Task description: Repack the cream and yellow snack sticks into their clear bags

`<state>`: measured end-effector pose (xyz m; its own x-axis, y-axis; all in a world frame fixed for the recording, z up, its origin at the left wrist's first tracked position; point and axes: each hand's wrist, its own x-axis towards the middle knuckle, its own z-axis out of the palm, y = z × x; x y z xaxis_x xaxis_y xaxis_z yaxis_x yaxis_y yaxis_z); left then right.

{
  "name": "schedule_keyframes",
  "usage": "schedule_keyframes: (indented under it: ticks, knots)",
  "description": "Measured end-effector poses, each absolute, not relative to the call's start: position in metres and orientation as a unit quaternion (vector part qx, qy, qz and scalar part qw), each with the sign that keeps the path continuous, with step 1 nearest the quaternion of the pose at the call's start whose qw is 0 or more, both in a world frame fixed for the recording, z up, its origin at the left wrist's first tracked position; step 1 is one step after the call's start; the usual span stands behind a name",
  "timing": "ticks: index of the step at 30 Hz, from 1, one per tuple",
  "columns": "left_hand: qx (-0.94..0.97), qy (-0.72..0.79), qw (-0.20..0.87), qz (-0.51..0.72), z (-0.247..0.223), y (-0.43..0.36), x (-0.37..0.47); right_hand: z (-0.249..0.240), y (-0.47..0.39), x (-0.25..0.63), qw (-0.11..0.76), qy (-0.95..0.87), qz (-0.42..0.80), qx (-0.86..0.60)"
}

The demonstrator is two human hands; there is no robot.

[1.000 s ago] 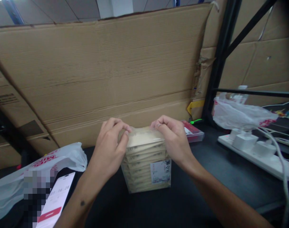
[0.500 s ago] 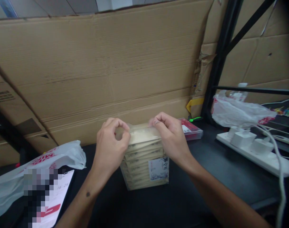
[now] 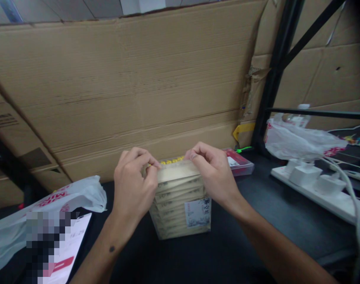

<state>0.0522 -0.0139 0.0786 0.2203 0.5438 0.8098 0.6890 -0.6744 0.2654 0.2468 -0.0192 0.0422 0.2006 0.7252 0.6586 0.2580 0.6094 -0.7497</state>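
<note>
A clear plastic box (image 3: 174, 213) filled with stacked cream-coloured packets stands upright on the black table in front of me. A white label with dark characters (image 3: 197, 213) is on the lower right of its front. My left hand (image 3: 135, 177) is closed, thumb and fingers pinching the box's clear top edge at the left corner. At the right corner my right hand (image 3: 212, 169) pinches the same edge between thumb and forefinger. Just behind the top edge, between my hands, a row of small yellow shapes (image 3: 172, 161) shows; what they are I cannot tell.
Behind stands a cardboard wall (image 3: 138, 86). At left are a white plastic bag (image 3: 76, 193) and a phone (image 3: 70, 252). A red flat case (image 3: 240, 163) lies right of the box, with a white power strip (image 3: 310, 185) and another plastic bag (image 3: 301, 136) farther right.
My left hand has shifted a little left and its fingers have drawn closer together. The yellow shapes have come into sight behind the top edge. The right hand has barely moved.
</note>
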Motion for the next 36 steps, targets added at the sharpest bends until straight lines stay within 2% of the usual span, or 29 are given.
schedule_keyframes:
  ticks: [17,26,36]
  knots:
    - [-0.799,-0.288,0.002,-0.528,0.056,-0.02,0.037,0.032,-0.031,0.263,0.662,-0.643,0.18,-0.341]
    - [-0.752,-0.324,-0.131,-0.56,0.048,-0.022,0.049,0.044,-0.028,0.261,0.643,-0.63,0.209,-0.382]
    - [-0.726,-0.368,-0.129,-0.566,0.045,-0.021,0.058,0.062,-0.013,0.246,0.692,-0.5,0.395,-0.341]
